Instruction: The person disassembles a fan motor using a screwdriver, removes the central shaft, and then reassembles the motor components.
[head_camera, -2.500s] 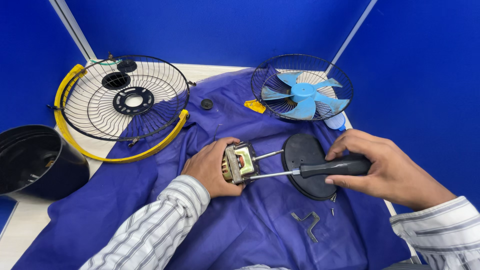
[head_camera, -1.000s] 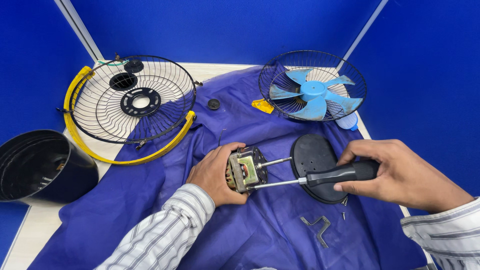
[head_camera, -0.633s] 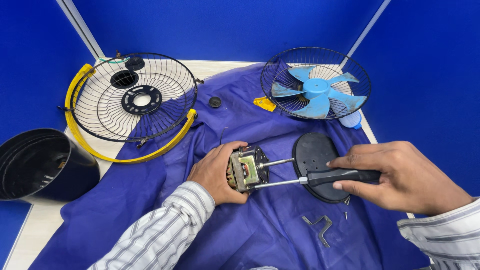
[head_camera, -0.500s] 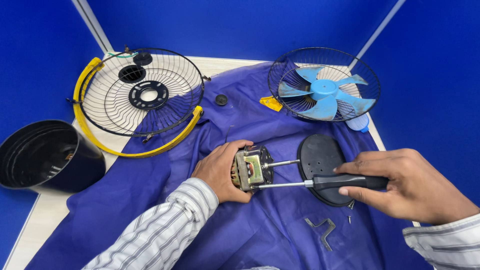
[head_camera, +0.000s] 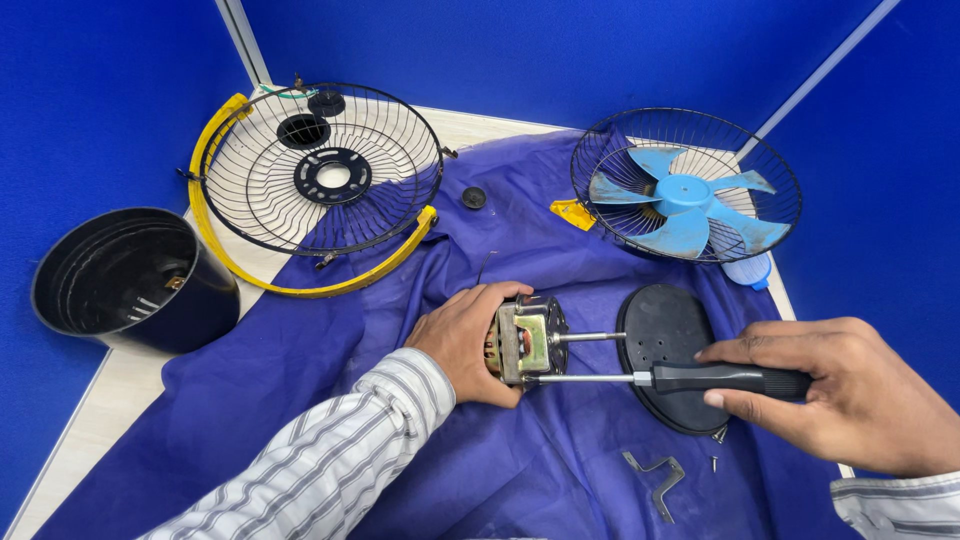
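Note:
My left hand (head_camera: 463, 338) grips a small fan motor (head_camera: 524, 341) lying on its side on the blue cloth (head_camera: 300, 370), its bare shaft pointing right. My right hand (head_camera: 850, 390) is closed around the black handle of a screwdriver (head_camera: 700, 379). The screwdriver's steel shank runs left, and its tip meets the lower front face of the motor. A black oval cover plate (head_camera: 668, 352) lies under the shaft and shank, between the two hands.
A wire rear grille with a yellow rim (head_camera: 318, 180) lies back left. A front grille holding a blue fan blade (head_camera: 686, 190) lies back right. A black housing shell (head_camera: 128, 276) sits left. A metal bracket (head_camera: 655, 478), a loose screw (head_camera: 712, 463) and a black knob (head_camera: 474, 198) lie on the cloth.
Both hands keep the same hold on motor and screwdriver. The view has shifted slightly, so the grilles and the black shell sit a little further right in the frame.

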